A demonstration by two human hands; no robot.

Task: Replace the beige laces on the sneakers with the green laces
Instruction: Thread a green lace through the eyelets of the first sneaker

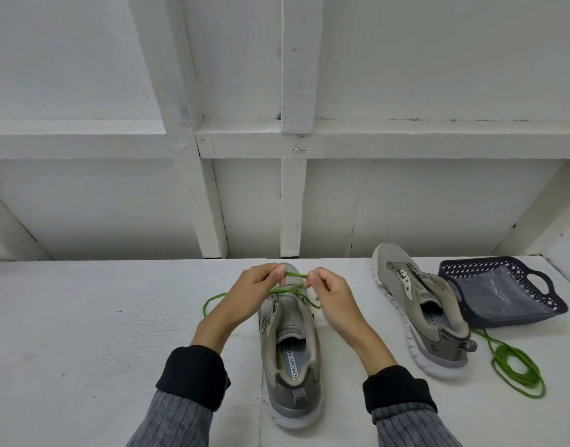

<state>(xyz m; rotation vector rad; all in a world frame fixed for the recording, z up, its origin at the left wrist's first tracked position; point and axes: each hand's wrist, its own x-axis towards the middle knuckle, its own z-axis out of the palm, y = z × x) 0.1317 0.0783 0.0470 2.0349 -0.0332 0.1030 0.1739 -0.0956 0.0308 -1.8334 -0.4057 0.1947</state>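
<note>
A grey sneaker [290, 356] stands upright in front of me, heel towards me, with a green lace [212, 300] threaded near its toe. My left hand [251, 293] and my right hand [330, 293] each pinch this lace above the toe end, a short stretch held taut between them. One end of the lace loops out to the left on the surface. A second grey sneaker [419, 311] lies tilted to the right, with no lace visible in its eyelets. Beside its heel lies a coiled second green lace [516, 371].
A dark blue plastic basket [499, 293] sits at the far right behind the second sneaker. The white work surface [99, 333] meets a white panelled wall [277, 195] just beyond the shoes.
</note>
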